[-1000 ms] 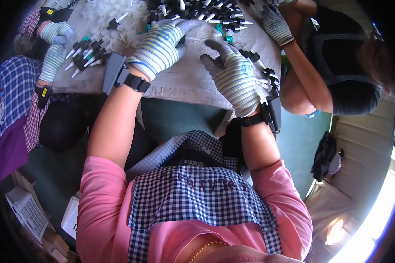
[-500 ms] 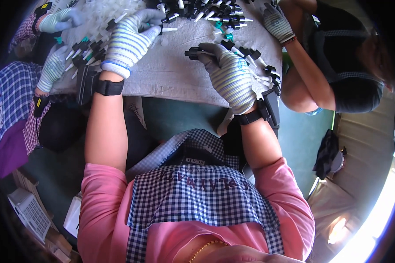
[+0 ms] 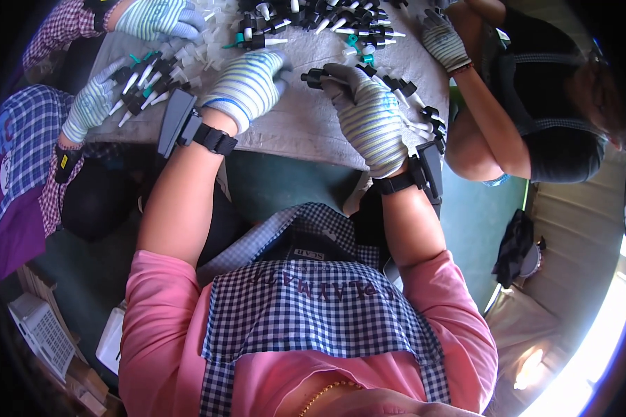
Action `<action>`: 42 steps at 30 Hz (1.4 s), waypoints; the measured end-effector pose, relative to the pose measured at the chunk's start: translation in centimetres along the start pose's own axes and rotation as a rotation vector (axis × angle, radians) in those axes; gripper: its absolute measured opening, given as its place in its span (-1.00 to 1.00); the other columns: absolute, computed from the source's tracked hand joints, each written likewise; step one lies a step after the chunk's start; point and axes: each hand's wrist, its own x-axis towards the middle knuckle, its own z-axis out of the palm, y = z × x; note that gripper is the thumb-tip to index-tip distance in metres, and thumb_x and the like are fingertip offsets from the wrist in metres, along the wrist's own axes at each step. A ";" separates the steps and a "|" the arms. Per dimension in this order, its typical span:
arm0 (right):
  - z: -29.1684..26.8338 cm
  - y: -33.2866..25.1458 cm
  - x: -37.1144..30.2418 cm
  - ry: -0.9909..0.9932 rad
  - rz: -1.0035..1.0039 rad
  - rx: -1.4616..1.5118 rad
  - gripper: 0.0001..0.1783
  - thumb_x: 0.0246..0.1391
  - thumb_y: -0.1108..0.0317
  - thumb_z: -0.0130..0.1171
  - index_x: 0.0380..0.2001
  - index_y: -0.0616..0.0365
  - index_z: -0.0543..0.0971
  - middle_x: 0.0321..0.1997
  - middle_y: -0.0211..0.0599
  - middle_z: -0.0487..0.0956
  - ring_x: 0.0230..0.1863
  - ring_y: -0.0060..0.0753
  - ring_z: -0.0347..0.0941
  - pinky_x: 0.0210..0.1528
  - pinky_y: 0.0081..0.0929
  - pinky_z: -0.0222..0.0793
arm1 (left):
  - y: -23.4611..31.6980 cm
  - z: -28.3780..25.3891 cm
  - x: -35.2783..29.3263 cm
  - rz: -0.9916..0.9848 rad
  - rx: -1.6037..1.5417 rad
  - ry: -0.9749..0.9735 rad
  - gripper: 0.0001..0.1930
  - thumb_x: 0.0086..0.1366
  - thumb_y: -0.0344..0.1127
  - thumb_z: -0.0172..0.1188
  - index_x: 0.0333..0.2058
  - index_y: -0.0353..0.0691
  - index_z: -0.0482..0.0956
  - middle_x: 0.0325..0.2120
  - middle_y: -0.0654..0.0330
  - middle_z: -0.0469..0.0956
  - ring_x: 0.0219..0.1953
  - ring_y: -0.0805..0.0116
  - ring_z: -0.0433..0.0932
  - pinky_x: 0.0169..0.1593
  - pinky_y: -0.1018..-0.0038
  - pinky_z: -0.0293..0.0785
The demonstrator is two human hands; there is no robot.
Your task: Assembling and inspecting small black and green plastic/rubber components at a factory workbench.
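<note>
My right hand (image 3: 368, 118), in a striped knit glove with grey fingertips, is closed on a black cap (image 3: 314, 78) that sticks out on its left side. Whether more pieces sit inside the grip is hidden. To its left, my left hand (image 3: 247, 87) wears the same kind of glove. Its fingers are curled, and anything in them is out of sight. Just beyond it lies a black cap with a white stem (image 3: 268, 42). A heap of similar black caps (image 3: 355, 17) spreads across the far part of the pale table cover (image 3: 292, 125).
Translucent pieces (image 3: 212, 48) lie beyond my left hand. More black caps (image 3: 414, 94) line the table to the right, with green pieces (image 3: 355, 48). At the left are a co-worker's gloved hands (image 3: 156, 17); another person's gloved hand (image 3: 445, 42) rests at the right edge.
My left hand has come back nearer me and to the right, away from the heap. My right hand has shifted slightly, still gripping the black cap. The left co-worker's upper hand has moved right.
</note>
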 end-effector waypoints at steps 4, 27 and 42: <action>0.0 0.5 0.0 0.006 -0.038 0.026 -0.78 0.17 0.35 0.19 -0.12 0.13 0.60 -0.28 -0.07 0.65 -0.25 -0.11 0.62 -0.20 -0.35 0.50 | 2.6 -0.4 -0.2 0.025 -0.017 -0.089 -0.64 0.07 -0.25 0.31 -0.14 -0.25 0.62 -0.17 -0.07 0.60 -0.06 -0.05 0.56 0.06 0.21 0.47; -0.3 -1.5 -1.3 -0.030 -0.163 -0.390 -0.79 0.15 0.30 0.10 -0.18 0.06 0.61 -0.40 -0.08 0.62 -0.33 -0.03 0.57 -0.29 -0.17 0.46 | 3.3 -0.5 -0.3 0.013 0.031 -0.173 -0.66 0.04 -0.33 0.32 -0.13 -0.09 0.64 -0.17 0.03 0.63 -0.11 0.02 0.59 -0.03 0.19 0.50; -0.4 -0.8 -1.2 -0.039 -0.064 -0.296 -0.79 0.19 0.28 0.09 -0.20 0.08 0.64 -0.42 -0.05 0.63 -0.38 0.00 0.58 -0.30 -0.19 0.49 | 1.5 1.9 -0.4 0.212 -0.063 0.065 -0.71 0.11 -0.43 0.25 -0.13 -0.12 0.59 -0.21 0.02 0.57 -0.17 -0.04 0.56 -0.08 0.18 0.49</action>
